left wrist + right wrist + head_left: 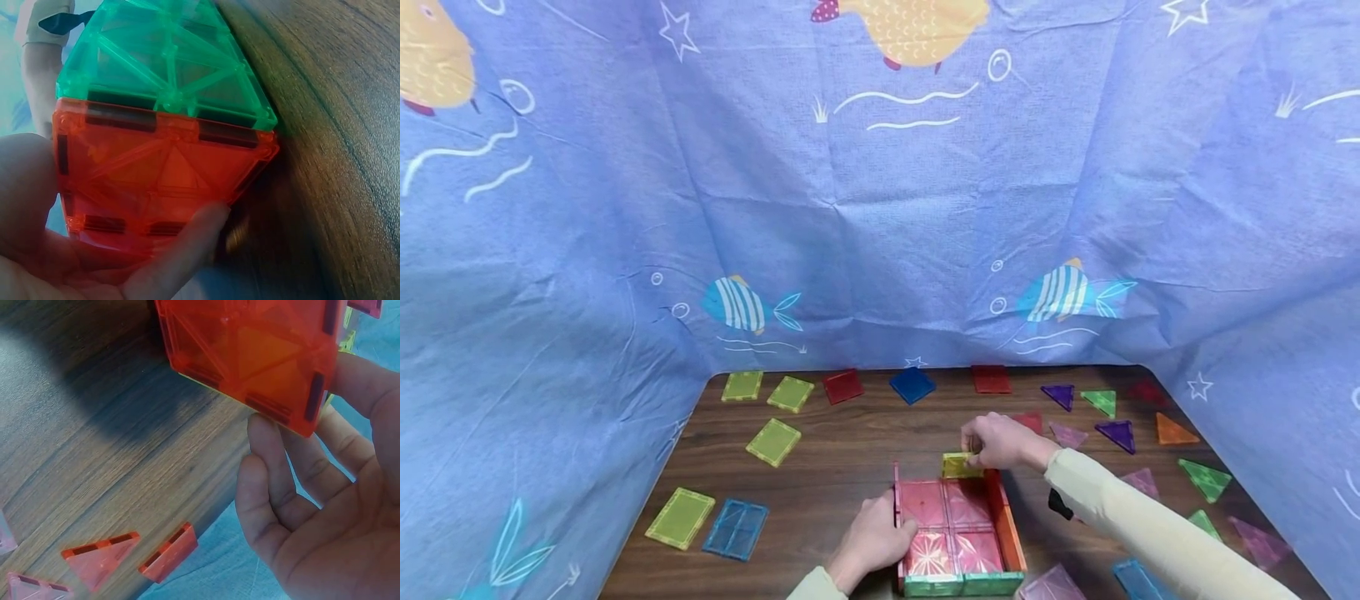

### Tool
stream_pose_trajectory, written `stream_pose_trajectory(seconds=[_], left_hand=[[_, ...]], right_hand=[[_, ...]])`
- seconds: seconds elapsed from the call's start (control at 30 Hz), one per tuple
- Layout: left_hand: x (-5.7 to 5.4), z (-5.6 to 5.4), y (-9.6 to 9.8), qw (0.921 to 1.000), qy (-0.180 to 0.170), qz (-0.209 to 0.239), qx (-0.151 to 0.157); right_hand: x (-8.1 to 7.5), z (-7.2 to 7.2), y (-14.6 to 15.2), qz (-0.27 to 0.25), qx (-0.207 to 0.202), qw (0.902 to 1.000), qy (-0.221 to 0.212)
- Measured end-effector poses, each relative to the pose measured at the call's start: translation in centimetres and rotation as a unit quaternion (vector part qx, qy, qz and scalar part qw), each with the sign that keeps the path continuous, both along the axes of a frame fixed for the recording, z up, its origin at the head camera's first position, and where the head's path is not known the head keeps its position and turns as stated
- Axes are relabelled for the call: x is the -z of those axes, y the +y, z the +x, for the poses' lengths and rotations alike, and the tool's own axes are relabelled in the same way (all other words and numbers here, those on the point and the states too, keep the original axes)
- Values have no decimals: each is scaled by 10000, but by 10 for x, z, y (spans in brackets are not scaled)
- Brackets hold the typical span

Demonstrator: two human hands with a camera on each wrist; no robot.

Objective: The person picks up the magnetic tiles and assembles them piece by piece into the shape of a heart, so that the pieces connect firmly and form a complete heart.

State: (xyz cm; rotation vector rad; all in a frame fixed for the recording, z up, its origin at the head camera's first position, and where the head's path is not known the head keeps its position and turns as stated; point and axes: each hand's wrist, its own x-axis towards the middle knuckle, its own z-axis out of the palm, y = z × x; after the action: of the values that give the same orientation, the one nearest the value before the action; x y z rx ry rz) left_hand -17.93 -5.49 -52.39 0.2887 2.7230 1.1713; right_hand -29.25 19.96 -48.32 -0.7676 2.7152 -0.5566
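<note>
A low open box of translucent magnetic tiles stands on the table, with pink floor tiles (922, 504), a green front wall (958, 587) and an orange-red right wall (1004, 529). My left hand (872, 536) grips the box's left side, thumb over the top edge. In the left wrist view its fingers lie along a red wall tile (153, 165), which meets a green tile (181, 69) at the corner. At the far side my right hand (1000, 442) pinches an upright yellow tile (956, 466) by its right end, beside an orange-red tile (250, 359).
Yellow tiles (774, 442) and a blue tile (736, 529) lie to the left. Red squares (843, 386) and a dark blue square (913, 385) line the back. Triangles (1117, 435) in several colours spread over the right side. A blue fish-print cloth (880, 233) surrounds the table.
</note>
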Motion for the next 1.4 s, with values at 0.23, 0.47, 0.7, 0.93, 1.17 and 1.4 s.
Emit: stream_pose_trajectory(seconds=[0.23,0.47,0.7,0.93,1.17,1.4], left_hand=[[-3,3,1,10000,-12,35,22],[-4,7,2,9999,66,29,72],[-2,7,0,10000,27,66,34],[0,9,1,9999,115,-8,4],[2,9,1,10000,90,25,-7],[1,12,2,9999,57,8,-98]], right_hand=[[-8,0,-3,145,-78,9993,-348],[-14,1,-6,508,-84,9974,-507],[-12,1,-10,641,24,9964,-551],[-14,3,-13,848,50,9945,-617],[-15,-1,-16,1018,71,9918,-768],[-17,0,-18,1235,54,9885,-873]])
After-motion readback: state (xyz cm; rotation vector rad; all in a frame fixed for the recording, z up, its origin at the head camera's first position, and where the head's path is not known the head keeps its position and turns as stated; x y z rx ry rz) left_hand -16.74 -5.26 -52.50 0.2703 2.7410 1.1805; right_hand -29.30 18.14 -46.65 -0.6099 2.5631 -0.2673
